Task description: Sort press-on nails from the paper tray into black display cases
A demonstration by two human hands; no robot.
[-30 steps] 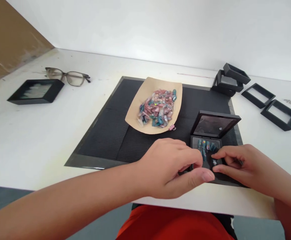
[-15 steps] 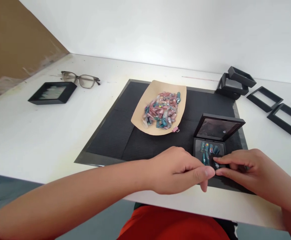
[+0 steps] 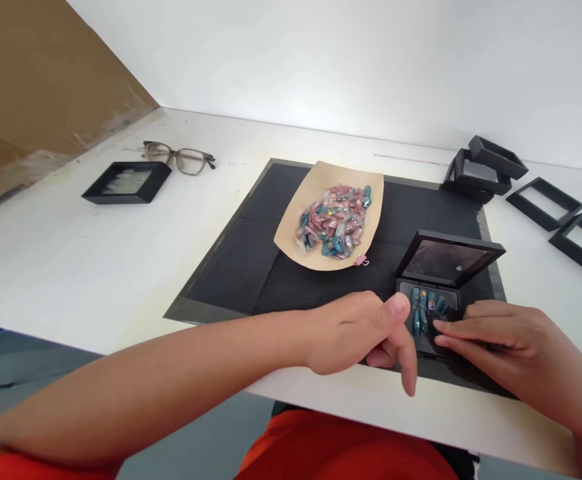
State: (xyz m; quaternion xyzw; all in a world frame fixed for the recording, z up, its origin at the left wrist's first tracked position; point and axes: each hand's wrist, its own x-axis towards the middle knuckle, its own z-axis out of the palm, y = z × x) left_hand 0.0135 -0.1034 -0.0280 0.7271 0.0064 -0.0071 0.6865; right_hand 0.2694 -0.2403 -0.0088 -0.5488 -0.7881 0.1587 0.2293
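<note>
An open black hinged case point(image 3: 423, 343) lies near the mat's front edge, its lid point(image 3: 438, 260) tilted back with a clear window. Several teal press-on nails point(image 3: 417, 320) with small decorations lie in rows inside it. At the case's right side is my right hand point(image 3: 505, 337), thumb and forefinger drawn close over the tray; anything between their tips is too small to make out. My left hand point(image 3: 365, 333) hovers at the case's front left corner, thumb raised and forefinger pointing down, with nothing visible in it. It hides part of the case.
A beige paper tray point(image 3: 295, 230) heaped with wrapped pink and teal nails rests on the black mat point(image 3: 231, 267), a pink clip point(image 3: 361, 260) at its rim. Black frames point(image 3: 498, 157) are stacked at right, two more beside them. Glasses point(image 3: 191, 161) and a black case point(image 3: 138, 190) lie left.
My left hand has lifted slightly, and its thumb and forefinger have spread apart. My right fingertips remain at the case. The whole view has shifted a little, so things appear farther right.
</note>
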